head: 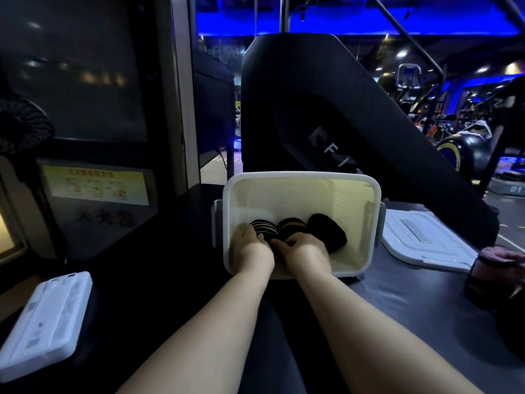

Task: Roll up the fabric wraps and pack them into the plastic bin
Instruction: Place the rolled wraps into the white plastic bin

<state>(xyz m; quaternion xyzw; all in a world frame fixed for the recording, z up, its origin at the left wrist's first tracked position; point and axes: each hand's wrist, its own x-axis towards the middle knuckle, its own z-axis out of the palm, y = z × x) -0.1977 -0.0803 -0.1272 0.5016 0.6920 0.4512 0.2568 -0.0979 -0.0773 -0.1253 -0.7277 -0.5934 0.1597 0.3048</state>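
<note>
Down inside the plastic bin (pixel 301 175), on the dark table (pixel 170 280), with both hands, forearms reaching in over the near rim; gripping the striped roll (pixel 265 227) with the left hand (pixel 250 248), fingers curled against its left side; closing the right hand (pixel 305 248) on dark fabric (pixel 277 243) just in front of the yellow-banded roll (pixel 292 224), fingers bent round it; cannot tell whether that fabric belongs to the yellow-banded roll or is a separate piece; hands nearly touching at the knuckles; lined up side by side on the bin floor, toward the near wall: striped roll at left, yellow-banded roll in the middle, plain black roll (pixel 326 231) at right, each touching its neighbour; white-rimmed, with a grey clip on either side; lying flat on the table just right of the bin, a white lid (pixel 426 237); near the left edge, well apart from the bin, a flat white case (pixel 45 322); at the far right edge, blurred, a dark reddish rounded thing (pixel 488 271), too dim to name; looming behind the bin, a large black gym machine (pixel 326 95); fixed to the panel at left, a yellow notice (pixel 96 184).
</note>
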